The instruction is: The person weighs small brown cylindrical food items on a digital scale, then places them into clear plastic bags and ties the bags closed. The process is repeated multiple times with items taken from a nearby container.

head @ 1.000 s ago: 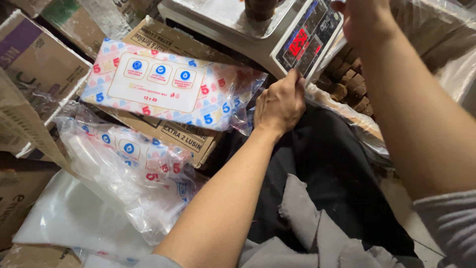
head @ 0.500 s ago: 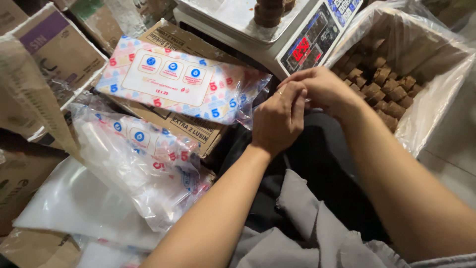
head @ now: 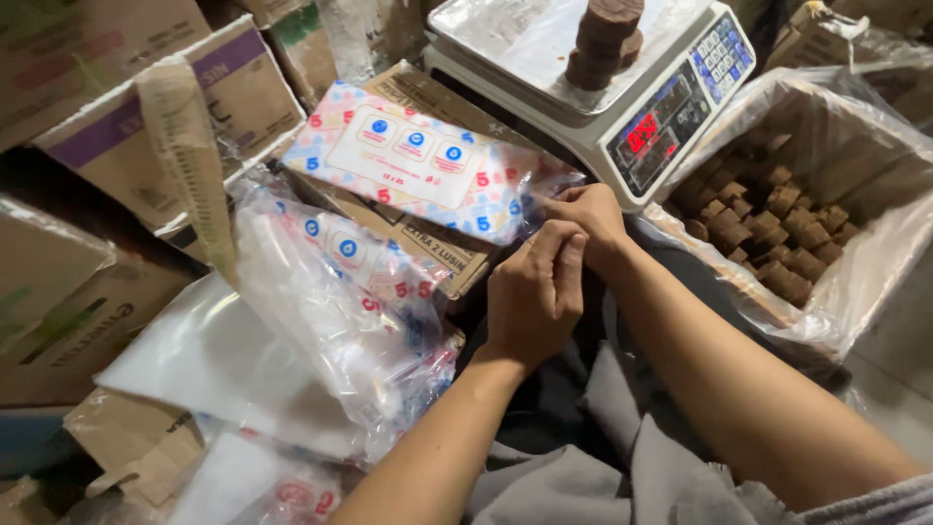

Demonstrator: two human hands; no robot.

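Moved in closer since a moment ago: left hand [head: 533, 297] and right hand [head: 586, 216] together, fingers curled, pinching clear plastic bag edge [head: 540, 206] beside printed bag pack [head: 428, 160], below scale [head: 622, 92]. Exact grip hidden. Best separated by rubbing layers gently.

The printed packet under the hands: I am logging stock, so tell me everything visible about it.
The packet is a flat, rectangular pack of clear, glossy plastic, printed in white, pink and blue with red numerals and three round blue emblems on a pale central panel. It lies slightly tilted on a cardboard box, beside the scale. Its lower right corner is crinkled, and there the right hand and left hand meet it. Whether they grip it cannot be told. Its contents are not visible.
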